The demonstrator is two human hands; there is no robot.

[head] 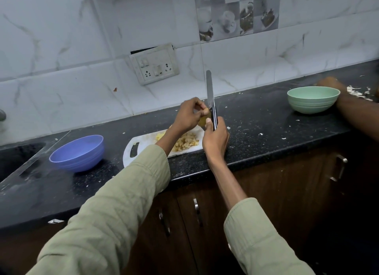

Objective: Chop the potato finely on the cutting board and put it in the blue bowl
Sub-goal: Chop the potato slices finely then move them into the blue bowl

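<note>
Black-handled knife [211, 102] upright at frame centre, gripped by right hand [215, 139], fingers curled round handle. Left hand [187, 115] beside blade, fingertips pinching small potato piece [205, 111]. Below, white cutting board [141, 143] on dark granite counter [266, 131], bearing chopped potato [187, 144]. Blue bowl [77, 153] lower left, apart from board. Green bowl [312, 99] right of frame.

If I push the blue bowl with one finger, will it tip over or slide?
The blue bowl looks like thin plastic and seems empty, so it is probably light. It would likely slide on the smooth black counter. Its rounded sides narrow to a smaller base, so a push near the rim might rock it.
</note>
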